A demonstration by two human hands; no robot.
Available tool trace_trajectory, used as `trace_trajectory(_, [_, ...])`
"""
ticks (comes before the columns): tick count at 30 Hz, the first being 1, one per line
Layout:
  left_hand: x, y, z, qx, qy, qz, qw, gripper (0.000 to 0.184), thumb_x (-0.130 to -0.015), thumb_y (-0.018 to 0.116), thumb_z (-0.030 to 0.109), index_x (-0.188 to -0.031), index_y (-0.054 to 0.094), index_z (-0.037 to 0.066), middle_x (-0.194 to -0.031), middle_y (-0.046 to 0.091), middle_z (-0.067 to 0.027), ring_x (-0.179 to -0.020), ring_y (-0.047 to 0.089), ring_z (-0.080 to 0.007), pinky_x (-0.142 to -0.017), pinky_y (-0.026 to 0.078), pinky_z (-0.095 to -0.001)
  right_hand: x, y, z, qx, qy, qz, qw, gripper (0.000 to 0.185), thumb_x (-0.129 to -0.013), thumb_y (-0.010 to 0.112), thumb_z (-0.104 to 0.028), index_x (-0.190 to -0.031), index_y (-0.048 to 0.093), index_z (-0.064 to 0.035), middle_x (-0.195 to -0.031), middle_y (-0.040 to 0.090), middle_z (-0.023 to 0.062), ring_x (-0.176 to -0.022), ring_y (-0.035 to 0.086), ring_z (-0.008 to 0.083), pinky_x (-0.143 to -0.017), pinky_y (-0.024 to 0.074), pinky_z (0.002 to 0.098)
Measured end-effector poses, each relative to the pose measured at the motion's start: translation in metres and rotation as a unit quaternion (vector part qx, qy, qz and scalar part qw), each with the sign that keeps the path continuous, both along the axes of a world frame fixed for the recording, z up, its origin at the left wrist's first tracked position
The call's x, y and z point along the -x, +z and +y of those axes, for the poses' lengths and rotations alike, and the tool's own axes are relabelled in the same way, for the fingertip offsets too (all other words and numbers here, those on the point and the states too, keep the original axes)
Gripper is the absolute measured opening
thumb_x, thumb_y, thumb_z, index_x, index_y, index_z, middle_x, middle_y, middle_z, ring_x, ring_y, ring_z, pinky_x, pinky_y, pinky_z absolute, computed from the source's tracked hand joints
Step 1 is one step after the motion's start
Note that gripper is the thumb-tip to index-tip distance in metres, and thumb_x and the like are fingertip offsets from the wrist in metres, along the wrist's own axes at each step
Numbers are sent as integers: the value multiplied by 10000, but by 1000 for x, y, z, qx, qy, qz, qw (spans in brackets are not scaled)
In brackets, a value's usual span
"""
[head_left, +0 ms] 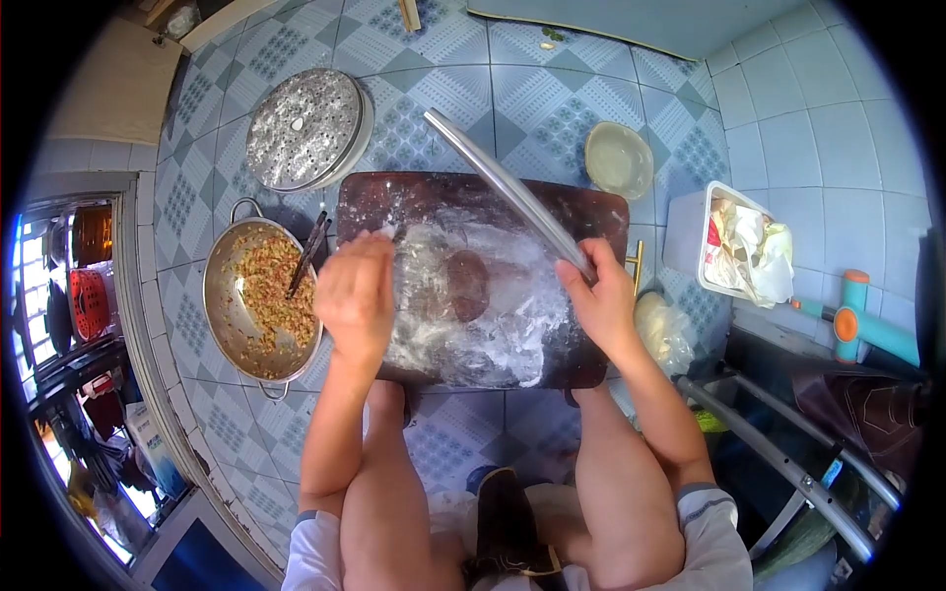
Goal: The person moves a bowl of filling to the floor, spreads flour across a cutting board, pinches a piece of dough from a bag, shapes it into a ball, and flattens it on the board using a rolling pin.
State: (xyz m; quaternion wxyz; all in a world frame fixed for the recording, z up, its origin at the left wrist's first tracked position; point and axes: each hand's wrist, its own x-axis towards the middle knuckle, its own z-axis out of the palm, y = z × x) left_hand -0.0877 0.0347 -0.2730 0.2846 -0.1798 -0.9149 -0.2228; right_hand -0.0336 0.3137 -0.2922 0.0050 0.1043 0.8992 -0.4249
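Observation:
My right hand [601, 295] grips the lower end of a thin metal tray [507, 187], which is tilted up and seen edge-on above the board. My left hand [357, 300] hovers over the left edge of the dark wooden board [360, 202]. Its fingers are curled together and slightly blurred; what they hold, if anything, is hidden. White flour [512, 340] is spread over the board, with a bare round patch in the middle. To the left, a two-handled metal pan [222, 340] contains chopped filling [266, 276] and dark chopsticks or tongs [310, 251].
A floured, perforated metal steamer tray [301, 128] sits on the tiled floor at back left. A pale bowl [619, 160] is at back right, near a white bin [705, 241] holding wrappers. A plastic bag [662, 330] and metal rails [778, 468] lie on the right.

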Motion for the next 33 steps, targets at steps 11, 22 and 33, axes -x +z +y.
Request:
trace_trajectory(11, [-24, -18, 56, 23, -127, -47, 990, 176, -731, 690, 37, -906, 686, 43, -915, 710, -100, -822, 695, -240, -800, 563, -382, -1, 0, -1, 2, -2, 4, 1000, 381, -879, 706, -359, -1030, 574, -36, -813, 662, 152, -724, 655, 319, -634, 493, 384])
trace_trajectory(22, [-49, -22, 103, 31, -250, -61, 966, 219, -764, 632, 94, -968, 669, 23, -978, 694, -121, -898, 691, -255, -859, 556, -396, 0, -1, 0, 3, 1, 16, 1000, 366, -871, 715, -335, -1029, 570, -38, -822, 661, 161, -748, 658, 334, -644, 496, 392])
trace_trajectory(33, [-37, -5, 28, 89, -393, -123, 907, 265, -729, 659, 69, -988, 683, 18, -1052, 686, -110, -1097, 633, -281, -939, 538, -411, -1, 1, 2, 13, 16, 24, 999, 354, -877, 711, -338, -1003, 560, -43, -784, 658, 145, -704, 657, 309, -618, 490, 376])
